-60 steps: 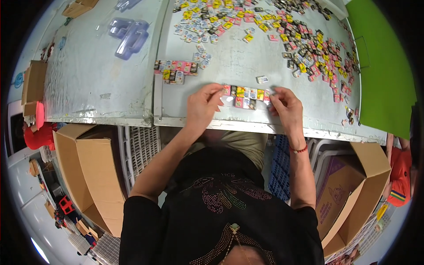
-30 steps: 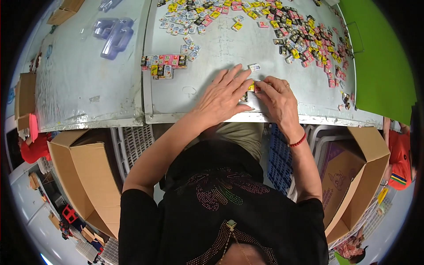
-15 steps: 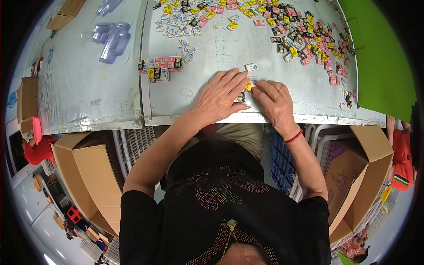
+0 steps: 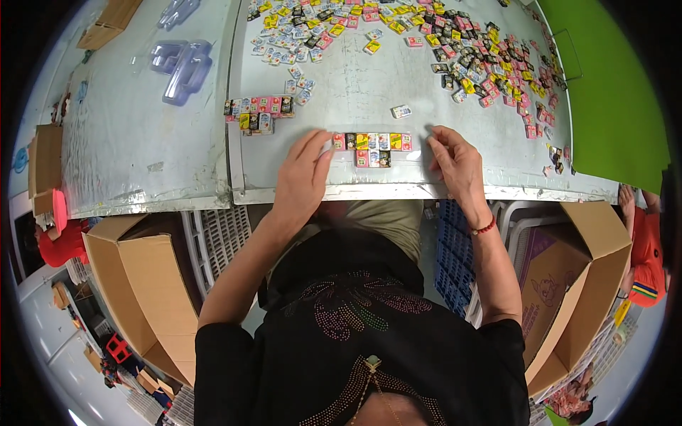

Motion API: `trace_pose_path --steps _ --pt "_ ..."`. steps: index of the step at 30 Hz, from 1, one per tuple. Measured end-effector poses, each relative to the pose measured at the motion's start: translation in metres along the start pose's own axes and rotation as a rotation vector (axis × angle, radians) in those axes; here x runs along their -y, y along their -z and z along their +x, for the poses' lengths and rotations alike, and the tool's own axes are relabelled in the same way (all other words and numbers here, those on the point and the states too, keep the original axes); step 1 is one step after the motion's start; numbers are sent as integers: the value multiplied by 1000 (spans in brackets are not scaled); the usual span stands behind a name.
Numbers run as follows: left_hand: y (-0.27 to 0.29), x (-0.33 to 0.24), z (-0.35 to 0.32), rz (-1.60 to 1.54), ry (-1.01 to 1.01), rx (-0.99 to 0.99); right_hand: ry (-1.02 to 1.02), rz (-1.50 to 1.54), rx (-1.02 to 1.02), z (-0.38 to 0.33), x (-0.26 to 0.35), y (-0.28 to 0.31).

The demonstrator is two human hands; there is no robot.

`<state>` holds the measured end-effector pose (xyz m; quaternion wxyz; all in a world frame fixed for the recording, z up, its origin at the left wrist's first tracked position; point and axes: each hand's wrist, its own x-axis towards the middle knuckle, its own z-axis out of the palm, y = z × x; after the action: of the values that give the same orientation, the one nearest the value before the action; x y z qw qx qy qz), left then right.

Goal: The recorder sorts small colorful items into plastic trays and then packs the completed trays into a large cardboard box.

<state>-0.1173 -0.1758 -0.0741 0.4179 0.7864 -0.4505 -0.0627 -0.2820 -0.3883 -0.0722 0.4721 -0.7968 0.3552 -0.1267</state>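
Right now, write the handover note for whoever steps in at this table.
Left hand: flat on the table, fingertips at the left end of the small row of packets. Holds nothing.
Right hand: on the table, just right of that row, empty as far as I can see.
Done: the row near the front edge of the metal table is lined up in two short lines; a second grouped batch lies further left.
Left: one stray packet just behind the row, and the big loose scatter across the far side.
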Motion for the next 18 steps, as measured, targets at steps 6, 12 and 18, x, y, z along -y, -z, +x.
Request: trace_pose_path --steps 6,12,18 --pt "-17 -1 -4 -299 358 -62 -150 175 60 3 -2 -6" --pt "-23 -7 1 -373 361 -92 -213 359 87 -1 -4 -11" --pt "22 11 23 -381 307 -253 -156 643 189 19 43 -33"
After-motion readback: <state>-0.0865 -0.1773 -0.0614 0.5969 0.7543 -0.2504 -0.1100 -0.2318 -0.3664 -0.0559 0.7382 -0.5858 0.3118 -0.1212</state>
